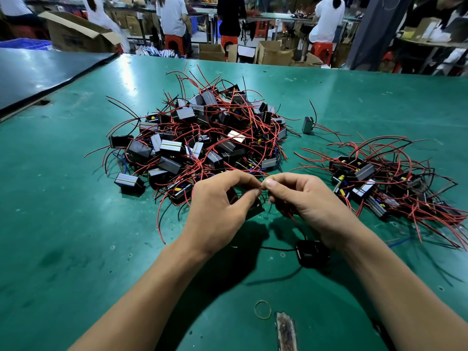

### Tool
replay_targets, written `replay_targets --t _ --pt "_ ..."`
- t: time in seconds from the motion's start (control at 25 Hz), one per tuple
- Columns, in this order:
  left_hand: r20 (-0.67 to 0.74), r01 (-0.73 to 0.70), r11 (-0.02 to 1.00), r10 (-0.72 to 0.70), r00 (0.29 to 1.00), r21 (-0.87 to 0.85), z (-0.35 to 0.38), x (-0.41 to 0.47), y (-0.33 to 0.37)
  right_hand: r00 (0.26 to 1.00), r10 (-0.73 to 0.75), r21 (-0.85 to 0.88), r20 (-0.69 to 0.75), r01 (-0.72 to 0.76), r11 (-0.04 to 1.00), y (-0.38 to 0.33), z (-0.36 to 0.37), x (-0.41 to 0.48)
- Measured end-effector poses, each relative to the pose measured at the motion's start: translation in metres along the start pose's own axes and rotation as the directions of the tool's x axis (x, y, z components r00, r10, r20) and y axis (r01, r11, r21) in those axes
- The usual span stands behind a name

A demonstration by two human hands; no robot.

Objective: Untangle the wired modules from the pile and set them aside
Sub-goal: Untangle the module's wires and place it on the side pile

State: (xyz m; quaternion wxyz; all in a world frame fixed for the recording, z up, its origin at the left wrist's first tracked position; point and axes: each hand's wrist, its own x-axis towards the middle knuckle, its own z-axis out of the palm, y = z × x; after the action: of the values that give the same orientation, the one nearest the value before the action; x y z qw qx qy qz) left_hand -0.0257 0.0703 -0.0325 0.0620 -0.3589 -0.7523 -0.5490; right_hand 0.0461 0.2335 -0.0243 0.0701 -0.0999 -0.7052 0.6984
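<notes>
left hand (222, 198) pinches a red wire (261, 186), module (255, 208) tucked beneath its fingers | right hand (304, 198) pinches the same wire, likely to tease it free | pile (202, 138) lies just beyond both hands | freed modules (379, 183) grouped at right, well apart from the tangle

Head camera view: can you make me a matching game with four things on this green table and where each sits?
Things: 1 big tangled pile; 2 smaller heap of modules; 3 rubber band; 4 single upright module.
Places: A nearest the camera; B right side of the table; C middle of the table; D alone between the two heaps, farther back.
Pairs: 1-C, 2-B, 3-A, 4-D.
The left hand and right hand pinch a red wire.
</notes>
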Motion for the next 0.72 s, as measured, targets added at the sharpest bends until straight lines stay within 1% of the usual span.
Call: replay_targets --t 0.08,0.16,0.32,0.36,0.4,0.48,0.6,0.72 --pt "0.011 0.084 0.996 -0.084 0.996 -0.016 -0.001 0.001 0.000 0.999 -0.016 -0.027 -0.031 0.015 1.000 -0.002 -0.004 -0.001" --pt "0.026 0.140 0.989 -0.138 0.990 -0.046 -0.001 0.002 0.000 0.999 -0.025 -0.023 -0.024 0.024 0.999 -0.005 -0.008 -0.001" --pt "0.046 0.178 0.978 -0.174 0.984 -0.105 -0.002 0.004 0.000 1.000 -0.017 0.025 -0.012 0.017 1.000 -0.010 -0.012 -0.002" --pt "0.076 0.203 0.968 -0.194 0.978 -0.147 -0.002 0.005 -0.001 1.000 -0.027 0.025 -0.007 0.027 0.999 -0.010 -0.012 -0.003" --pt "0.118 0.242 0.944 -0.220 0.968 -0.225 -0.002 0.005 -0.002 0.999 -0.041 0.023 -0.001 0.041 0.999 -0.010 -0.012 -0.003" --pt "0.199 0.311 0.875 -0.253 0.947 -0.370 -0.001 0.005 -0.002 0.997 -0.074 0.026 0.002 0.074 0.997 -0.011 -0.009 -0.005" --pt "0.236 0.350 0.835 -0.271 0.933 -0.424 0.001 0.005 -0.003 0.992 -0.127 -0.021 -0.030 0.126 0.992 -0.012 -0.006 -0.007" --pt "0.253 0.364 0.825 -0.277 0.927 -0.432 0.001 0.006 -0.003 0.982 -0.181 -0.075 -0.062 0.176 0.982 -0.011 -0.003 -0.006"
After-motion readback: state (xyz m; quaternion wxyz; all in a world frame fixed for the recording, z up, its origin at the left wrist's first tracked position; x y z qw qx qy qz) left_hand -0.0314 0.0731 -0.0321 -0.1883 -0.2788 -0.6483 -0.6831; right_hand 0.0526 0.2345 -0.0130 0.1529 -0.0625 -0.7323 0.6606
